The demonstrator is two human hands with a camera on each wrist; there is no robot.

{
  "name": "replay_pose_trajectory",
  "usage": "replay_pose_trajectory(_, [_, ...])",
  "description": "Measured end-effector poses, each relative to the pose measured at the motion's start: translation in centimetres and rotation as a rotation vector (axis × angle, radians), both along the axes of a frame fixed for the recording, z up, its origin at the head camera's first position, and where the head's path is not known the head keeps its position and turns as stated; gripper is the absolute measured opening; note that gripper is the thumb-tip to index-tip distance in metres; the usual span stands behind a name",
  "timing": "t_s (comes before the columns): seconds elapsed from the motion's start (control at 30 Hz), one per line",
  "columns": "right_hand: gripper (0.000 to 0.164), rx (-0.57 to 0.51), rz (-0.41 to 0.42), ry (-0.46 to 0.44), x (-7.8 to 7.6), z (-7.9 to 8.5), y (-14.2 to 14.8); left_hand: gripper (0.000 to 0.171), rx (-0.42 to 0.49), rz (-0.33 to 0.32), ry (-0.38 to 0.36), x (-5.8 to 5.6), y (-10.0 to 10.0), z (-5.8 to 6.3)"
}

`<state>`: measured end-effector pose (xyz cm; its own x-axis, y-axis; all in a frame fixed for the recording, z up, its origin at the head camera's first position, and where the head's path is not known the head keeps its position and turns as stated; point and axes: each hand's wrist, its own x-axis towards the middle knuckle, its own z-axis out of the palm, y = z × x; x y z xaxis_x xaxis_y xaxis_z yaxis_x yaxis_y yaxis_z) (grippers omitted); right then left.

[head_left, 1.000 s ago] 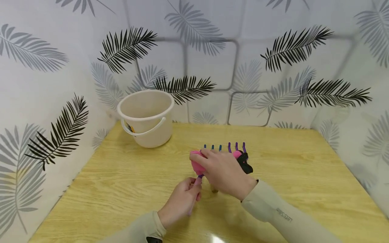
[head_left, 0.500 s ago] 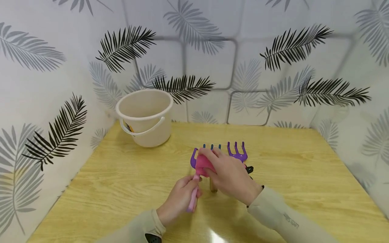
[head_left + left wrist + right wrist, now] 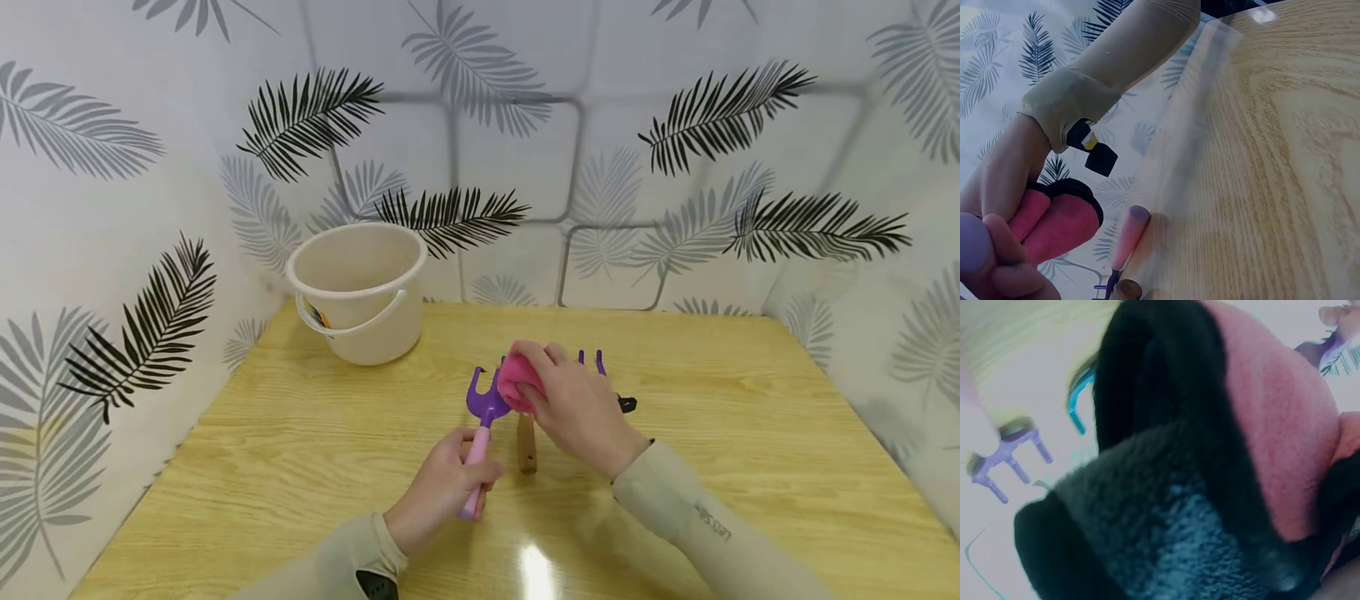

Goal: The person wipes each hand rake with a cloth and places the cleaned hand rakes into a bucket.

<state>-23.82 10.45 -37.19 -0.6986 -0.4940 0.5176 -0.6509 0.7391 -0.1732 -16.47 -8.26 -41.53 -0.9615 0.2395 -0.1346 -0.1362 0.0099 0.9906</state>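
Note:
In the head view my left hand [image 3: 442, 479] grips the pink handle of a purple hand rake [image 3: 486, 408], held tilted with its tines pointing away. My right hand [image 3: 581, 408] clutches a bunched pink cloth [image 3: 516, 382] against the right side of the rake's head, covering part of the tines. The right wrist view shows the cloth's black edging and dark fleecy side close up. Below the cloth, a wooden-handled tool [image 3: 527, 446] lies on the table; teal tines [image 3: 1075, 403] show in the right wrist view. Another purple rake [image 3: 1013, 453] lies beyond, its pink handle [image 3: 1130, 234] visible in the left wrist view.
A cream bucket [image 3: 375, 333] with a white handle stands at the back left of the wood-grain table [image 3: 300, 433]. Leaf-patterned sheeting [image 3: 510, 142] rises behind the table and along its sides.
My right hand has shifted the cloth right and upward across the rake's head, uncovering its neck and left tine. The left hand keeps its grip on the handle, nearly in place.

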Motion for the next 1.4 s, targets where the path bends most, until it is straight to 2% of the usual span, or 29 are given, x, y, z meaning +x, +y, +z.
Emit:
replay_pose_trajectory(0.1, [0.044, -0.009, -0.041, -0.026, -0.5, 0.1, 0.6, 0.059, 0.006, -0.017, -0.007, 0.1, -0.1, -0.2])
replay_pose_trajectory(0.2, [0.047, -0.029, -0.047, -0.062, -0.5, 0.3, 1.2, 0.053, 0.000, -0.036, -0.011, 0.1, -0.4, -0.2])
replay_pose_trajectory(0.3, [0.050, -0.068, -0.037, -0.058, -0.2, 0.7, 1.6, 0.047, -0.009, -0.033, -0.007, -0.1, -0.7, -0.1])
replay_pose_trajectory(0.47, [0.051, -0.101, -0.019, -0.001, 0.1, 0.9, 1.8, 0.038, -0.086, 0.010, 0.086, -0.5, -1.0, 0.2])
replay_pose_trajectory(0.57, [0.050, -0.064, 0.002, 0.022, 0.2, 0.6, 1.6, 0.035, -0.127, 0.011, 0.115, -0.4, -1.0, 0.2])
replay_pose_trajectory(0.8, [0.049, 0.056, 0.018, 0.047, 0.9, -0.3, 0.5, 0.032, -0.040, -0.054, 0.015, -0.1, -0.5, 0.1])
replay_pose_trajectory(1.0, [0.048, 0.187, 0.065, 0.115, 1.4, -0.4, -1.2, 0.032, -0.077, -0.085, 0.053, 0.0, 0.2, 0.0])
replay_pose_trajectory(1.17, [0.051, 0.237, 0.113, 0.131, 1.6, -0.2, -1.6, 0.030, -0.067, -0.082, 0.035, 0.1, 0.1, -0.2])
replay_pose_trajectory(1.4, [0.038, 0.277, 0.120, 0.108, 1.3, -0.1, -0.4, 0.035, -0.073, -0.056, 0.033, 0.0, -0.1, -0.5])
